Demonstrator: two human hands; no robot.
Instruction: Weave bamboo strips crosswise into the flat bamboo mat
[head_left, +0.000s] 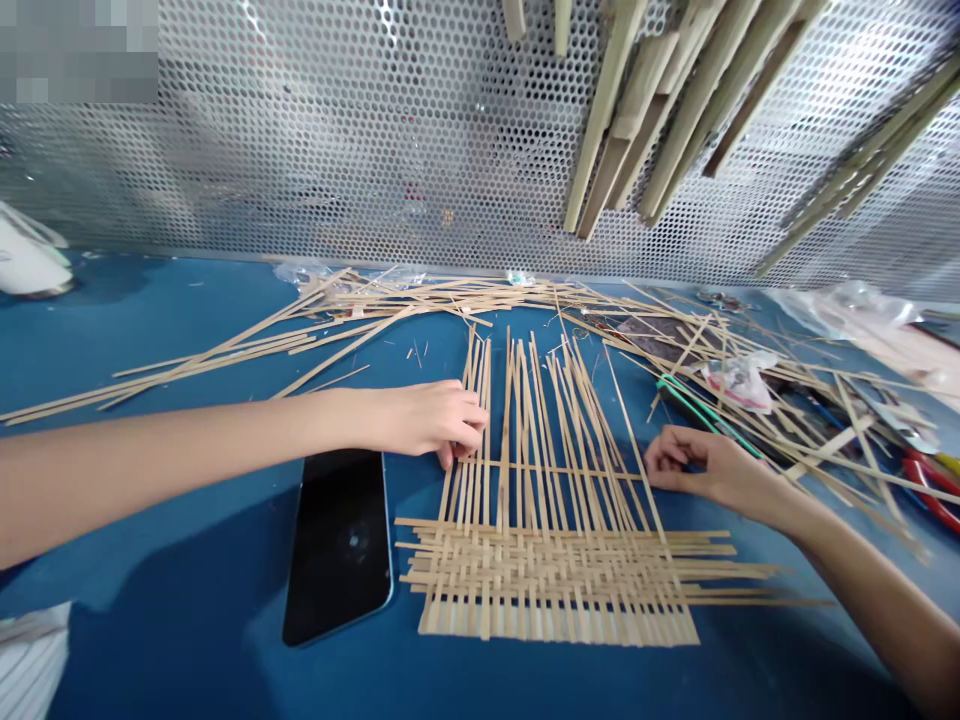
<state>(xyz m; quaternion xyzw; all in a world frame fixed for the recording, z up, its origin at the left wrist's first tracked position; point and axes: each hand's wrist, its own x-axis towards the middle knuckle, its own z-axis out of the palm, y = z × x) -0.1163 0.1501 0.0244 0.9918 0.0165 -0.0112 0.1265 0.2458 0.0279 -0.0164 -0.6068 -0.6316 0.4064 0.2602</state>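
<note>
A partly woven mat of thin bamboo strips point(555, 580) lies on the blue table point(165, 310), with long upright strips fanning out loose toward the far side. A single crosswise strip point(551, 468) runs over the loose strips. My left hand point(427, 420) curls down at the mat's left side, its fingertips on the strips near that crosswise strip's left end. My right hand point(701, 470) lies at the right side, its curled fingers close to the crosswise strip's right end and the outermost upright strip. Neither hand's grip is fully clear.
A black smartphone point(339, 545) lies face up left of the mat, under my left forearm. Loose bamboo strips point(420, 300) spread across the far side. Red-handled pliers point(926, 490), green wire point(705, 410) and plastic wrap point(739, 382) lie right. Strips hang on a perforated metal panel point(300, 150).
</note>
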